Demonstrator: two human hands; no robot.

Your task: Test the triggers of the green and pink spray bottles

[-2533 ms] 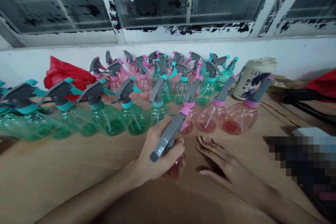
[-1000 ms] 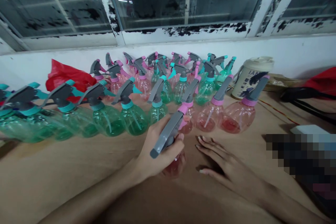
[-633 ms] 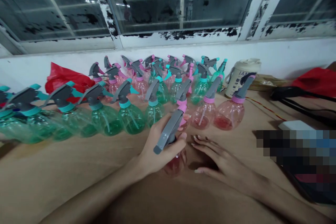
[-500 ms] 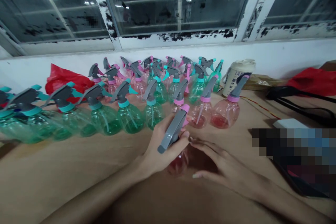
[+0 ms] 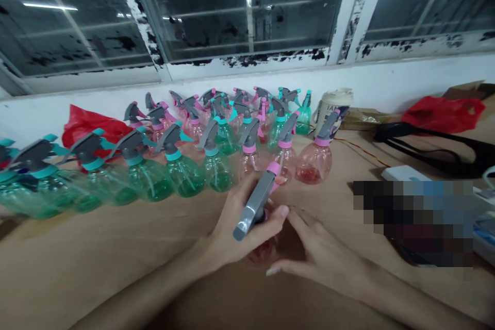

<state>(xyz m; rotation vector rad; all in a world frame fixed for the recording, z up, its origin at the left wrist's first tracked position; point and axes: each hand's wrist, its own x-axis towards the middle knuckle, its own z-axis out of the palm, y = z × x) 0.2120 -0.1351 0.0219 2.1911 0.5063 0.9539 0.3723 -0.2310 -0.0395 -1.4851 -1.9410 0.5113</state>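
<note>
A pink spray bottle [image 5: 255,203] with a grey and pink trigger head stands tilted in front of me. My left hand [image 5: 234,229] is wrapped round its neck, below the grey head. Close on the right side of the bottle is my right hand [image 5: 319,250], its thumb and fingers apart; whether the tips touch the bottle I cannot tell. Beyond my hands stands a row of bottles: green ones with turquoise collars [image 5: 187,175] to the left and pink ones [image 5: 315,162] to the right. Each of these holds some liquid at the bottom.
More spray bottles [image 5: 195,126] crowd near the wall. A paper cup [image 5: 327,108] stands right of them. Red plastic bags [image 5: 91,131] lie left and right. A black strap [image 5: 433,152], a white box [image 5: 406,174] and a blurred-out object are at the right.
My right hand has its thumb and fingers wider apart, with the thumb nearer the bottle's base. The left hand keeps the bottle. The view has shifted slightly right.
</note>
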